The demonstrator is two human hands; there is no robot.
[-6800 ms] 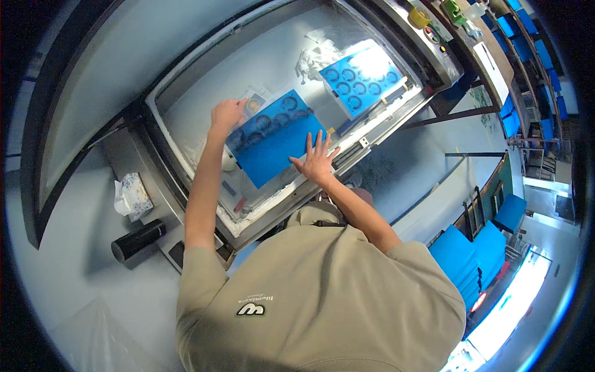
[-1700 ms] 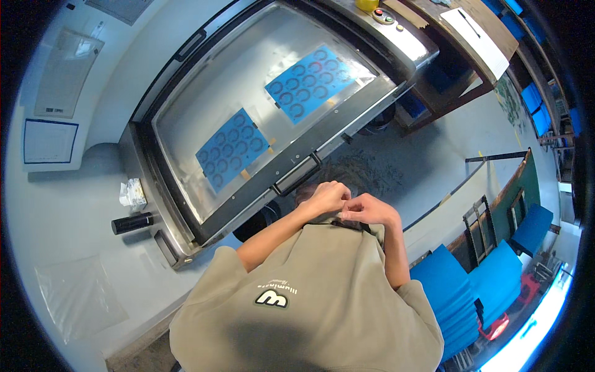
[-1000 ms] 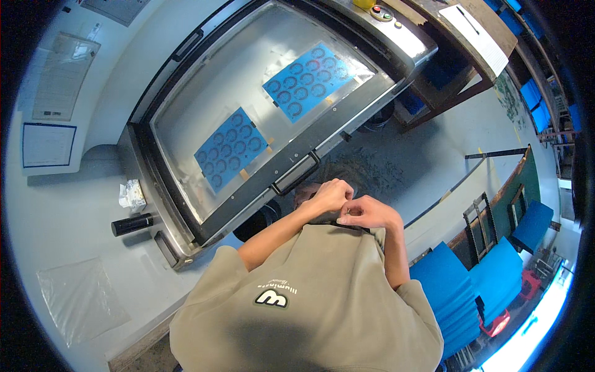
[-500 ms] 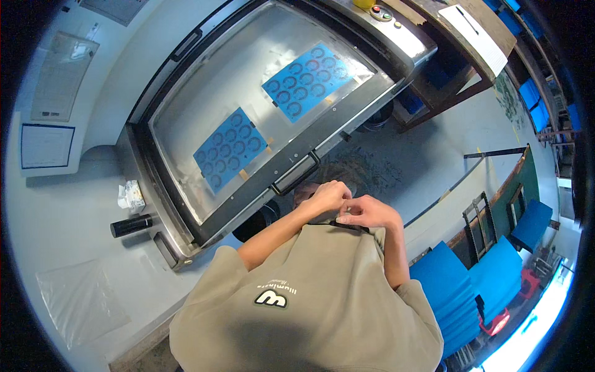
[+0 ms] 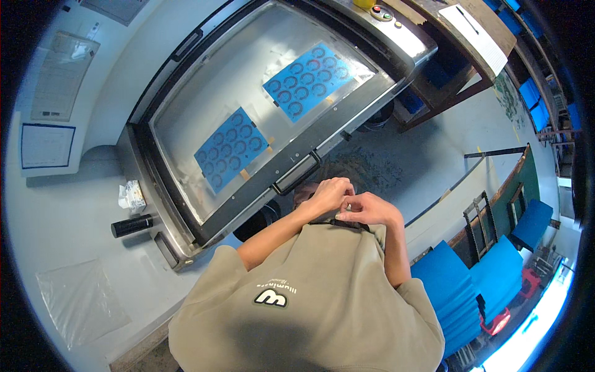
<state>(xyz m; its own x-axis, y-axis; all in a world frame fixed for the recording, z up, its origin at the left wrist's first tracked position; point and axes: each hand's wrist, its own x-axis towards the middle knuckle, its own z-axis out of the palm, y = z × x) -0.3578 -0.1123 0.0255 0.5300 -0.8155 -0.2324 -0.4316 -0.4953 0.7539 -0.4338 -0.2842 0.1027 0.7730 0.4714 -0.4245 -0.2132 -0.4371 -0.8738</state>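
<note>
My left hand (image 5: 330,196) and my right hand (image 5: 370,209) meet in front of my body, just past the hem of my shirt. Fingers of the left are curled toward the right hand, whose thumb and fingers press together. Whatever lies between the fingertips is too small and hidden to make out. Beyond my hands stands a metal-framed machine with a wide clear cover (image 5: 204,93). Under it show two blue sheets with rows of dark rings, one nearer (image 5: 230,150) and one farther right (image 5: 308,82). The machine's front handle (image 5: 297,173) is the closest part to my left hand.
A tissue pack (image 5: 131,197) and a black cylinder (image 5: 131,226) sit left of the machine. At the far right corner are control buttons (image 5: 381,12) and a wooden table (image 5: 427,12) bearing paper and a pen. Blue panels (image 5: 449,291) and framed boards stand at right. A dark bucket (image 5: 260,220) is below the machine.
Both hands stay together at the same spot, with only slight finger movement. The left hand's fingers have shifted a little; the machine and sheets are unchanged.
</note>
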